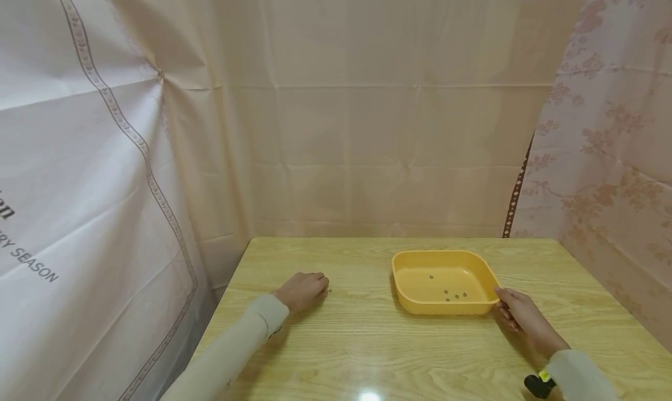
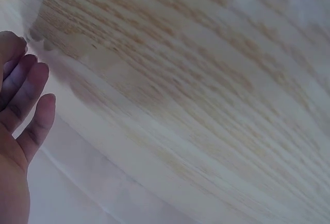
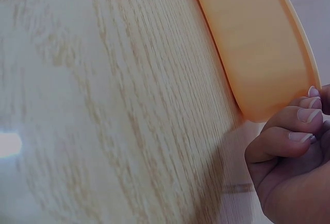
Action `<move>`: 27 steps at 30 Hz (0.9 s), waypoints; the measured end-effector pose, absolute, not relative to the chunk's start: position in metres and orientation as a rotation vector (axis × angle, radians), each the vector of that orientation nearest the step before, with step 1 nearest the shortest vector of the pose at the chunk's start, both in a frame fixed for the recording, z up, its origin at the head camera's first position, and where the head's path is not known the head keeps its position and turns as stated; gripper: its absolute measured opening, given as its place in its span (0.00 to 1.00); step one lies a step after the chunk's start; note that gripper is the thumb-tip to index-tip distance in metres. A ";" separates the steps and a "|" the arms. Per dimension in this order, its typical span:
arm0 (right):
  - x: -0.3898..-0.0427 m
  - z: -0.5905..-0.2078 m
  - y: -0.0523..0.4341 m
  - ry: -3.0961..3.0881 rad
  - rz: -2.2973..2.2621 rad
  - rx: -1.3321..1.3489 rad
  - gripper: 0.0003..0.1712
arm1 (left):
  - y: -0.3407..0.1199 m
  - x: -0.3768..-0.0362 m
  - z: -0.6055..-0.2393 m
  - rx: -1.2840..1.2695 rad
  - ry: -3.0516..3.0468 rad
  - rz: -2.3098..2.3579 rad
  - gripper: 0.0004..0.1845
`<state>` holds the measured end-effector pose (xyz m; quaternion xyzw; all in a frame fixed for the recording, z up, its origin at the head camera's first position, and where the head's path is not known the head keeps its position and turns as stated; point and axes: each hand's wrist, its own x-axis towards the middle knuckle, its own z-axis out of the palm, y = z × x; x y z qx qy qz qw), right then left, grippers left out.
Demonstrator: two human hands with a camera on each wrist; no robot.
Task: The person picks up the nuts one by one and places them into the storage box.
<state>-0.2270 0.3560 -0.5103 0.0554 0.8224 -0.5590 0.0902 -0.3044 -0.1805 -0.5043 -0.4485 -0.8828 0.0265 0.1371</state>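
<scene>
A yellow plastic tray (image 1: 420,307) stands on the table, right of centre, with several small dark metal pieces (image 1: 446,292) on its floor. My right hand (image 1: 527,319) grips the tray's right end, its thumb at the rim and the other fingers curled below. In the right wrist view, those fingers (image 3: 289,136) are bent against the tray's outer wall (image 3: 258,44). My left hand (image 1: 303,291) is low over the table, left of the tray. Just beyond its bent fingertips lies a small metal piece (image 1: 330,290), blurred in the left wrist view; whether the fingers touch it is unclear.
The wood-grain table (image 1: 357,354) has its far edge against a hanging beige cloth (image 1: 367,156). More cloth hangs at the left (image 1: 94,214) and right sides. A black and yellow object (image 1: 539,384) shows beside the right sleeve, partly hidden.
</scene>
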 end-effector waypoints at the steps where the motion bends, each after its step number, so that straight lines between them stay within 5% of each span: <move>1: -0.227 -0.510 0.356 2.446 -1.661 0.162 0.29 | -0.180 -0.305 -0.505 -1.294 -2.555 0.075 0.06; 27: -0.228 -0.511 0.356 2.446 -1.680 0.166 0.28 | -0.163 -0.311 -0.490 -1.352 -2.535 0.021 0.03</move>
